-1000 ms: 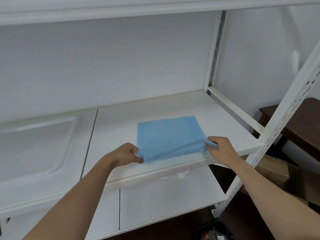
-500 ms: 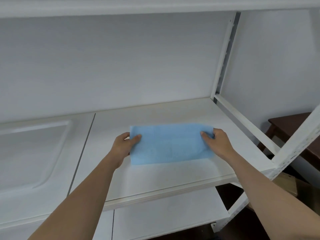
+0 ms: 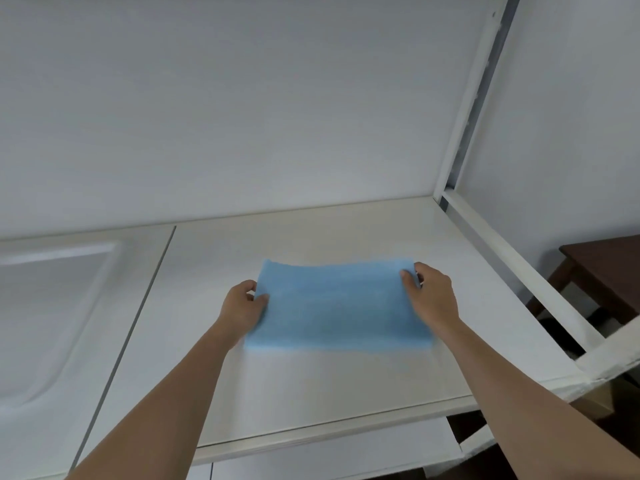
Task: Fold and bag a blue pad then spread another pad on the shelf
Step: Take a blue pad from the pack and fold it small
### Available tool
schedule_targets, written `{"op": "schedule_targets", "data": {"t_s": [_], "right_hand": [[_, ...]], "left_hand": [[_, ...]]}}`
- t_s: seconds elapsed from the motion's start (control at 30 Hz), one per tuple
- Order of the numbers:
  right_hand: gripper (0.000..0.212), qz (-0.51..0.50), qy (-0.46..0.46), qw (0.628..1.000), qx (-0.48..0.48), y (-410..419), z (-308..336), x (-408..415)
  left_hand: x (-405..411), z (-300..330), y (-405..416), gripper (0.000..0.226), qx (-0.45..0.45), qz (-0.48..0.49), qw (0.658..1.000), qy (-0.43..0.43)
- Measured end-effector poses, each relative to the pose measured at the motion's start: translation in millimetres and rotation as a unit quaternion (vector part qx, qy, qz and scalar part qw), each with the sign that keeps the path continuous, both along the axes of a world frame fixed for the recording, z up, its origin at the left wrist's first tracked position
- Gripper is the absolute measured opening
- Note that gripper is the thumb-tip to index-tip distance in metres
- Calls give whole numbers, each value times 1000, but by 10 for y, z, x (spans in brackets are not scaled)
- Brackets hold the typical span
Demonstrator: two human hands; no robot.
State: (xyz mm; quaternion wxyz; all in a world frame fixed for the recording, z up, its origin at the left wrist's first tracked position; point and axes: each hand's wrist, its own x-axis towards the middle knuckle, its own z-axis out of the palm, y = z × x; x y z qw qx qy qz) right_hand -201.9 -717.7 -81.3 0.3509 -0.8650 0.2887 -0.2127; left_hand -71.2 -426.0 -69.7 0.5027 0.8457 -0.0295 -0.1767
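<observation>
Your left hand point(image 3: 244, 308) grips the left short edge of the blue pad point(image 3: 337, 308), thumb lying on top of the cloth and the other fingers curled in against that edge; your right hand point(image 3: 431, 297) holds the right short edge in the same manner, its fingers point(image 3: 408, 278) bent over the upper right corner and the thumb hidden from you behind the hand; both hands are closed on the pad, neither spread wide. The pad sits as a wide rectangle on the white shelf point(image 3: 346, 393), roughly in the middle of the right-hand board, its long sides running left to right; the far long edge waves upward a little between your hands, so it is raised off the board there, while the near long edge looks blurred and you cannot tell whether it lies flat or hangs just above the surface; you also cannot tell how many layers are folded in it. A dark seam point(image 3: 138, 317) divides this board from the neighbouring panel on the left, which carries a shallow pressed recess point(image 3: 55, 313) well apart from the pad; a white upright post point(image 3: 464, 109) and a side rail point(image 3: 519, 268) bound the shelf on your right, and beyond them a dark brown table point(image 3: 602, 271) stands against the wall.
</observation>
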Motion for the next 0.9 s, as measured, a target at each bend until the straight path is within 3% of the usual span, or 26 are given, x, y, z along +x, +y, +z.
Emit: {"op": "schedule_targets", "data": {"t_s": [0.17,0.47,0.57,0.63,0.9], "right_hand": [[34,-50,67,996,-23,-2,-92,116],[12,-68,94,993,-31,7,-128,222],[28,-60,116,986,-102,78,-98,208],[35,-57,97,977,-180,167,-94,181],[26,6,95,966,-241,932,-297,-23]], "left_hand": [[65,-71,-73,10,53,55,997,-21],[44,-43,-151,25,185,103,977,-36],[13,-4,-202,46,229,84,970,-21],[-24,29,-222,44,249,78,965,-9],[-84,29,-213,39,280,80,957,5]]}}
